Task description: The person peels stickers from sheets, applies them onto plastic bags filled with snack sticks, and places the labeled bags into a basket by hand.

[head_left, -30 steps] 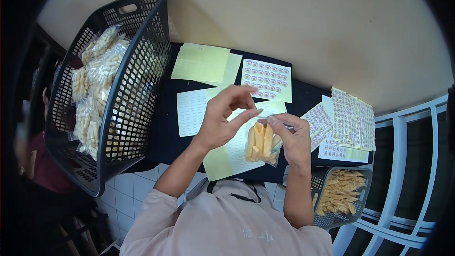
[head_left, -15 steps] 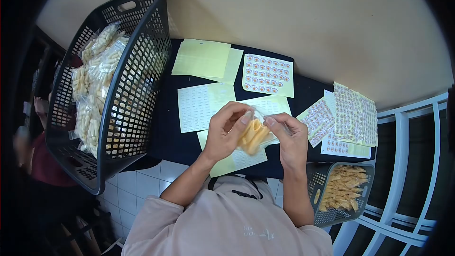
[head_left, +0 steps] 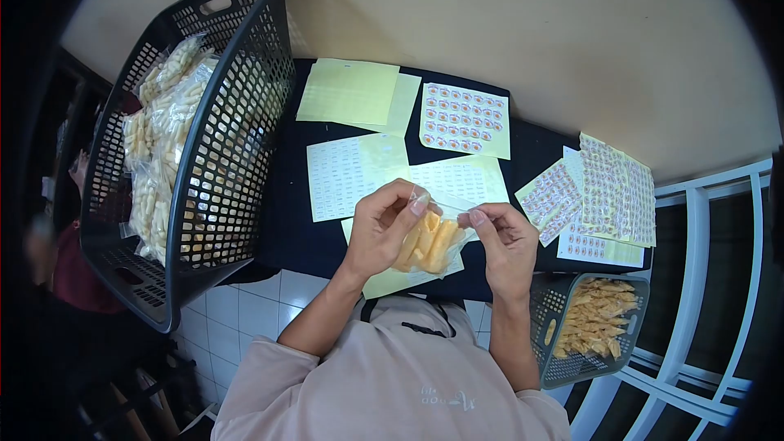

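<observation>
Between my hands hangs a clear plastic bag (head_left: pixel 431 247) with several yellow-orange snack sticks in it. My left hand (head_left: pixel 385 224) is closed, thumb and fingers pinching the bag's upper left corner. On the other side my right hand (head_left: pixel 506 243) pinches the upper right corner, so the top edge is stretched between them. Beneath the bag lie sticker sheets (head_left: pixel 465 181) with small printed labels, partly covered by my hands.
A tall dark basket (head_left: pixel 233 139) at the left holds bags of pale sticks (head_left: pixel 175 126). Sheets of round stickers (head_left: pixel 464 121) and more sticker sheets (head_left: pixel 616 188) lie on the dark table (head_left: pixel 286 237). A grey basket (head_left: pixel 558 298) of yellow bags stands lower right. Someone's maroon sleeve (head_left: pixel 86 278) shows far left.
My hands have moved slightly apart, pulling the bag's top edge straighter. The bag hangs a little lower and further left, and its sticks show more clearly.
</observation>
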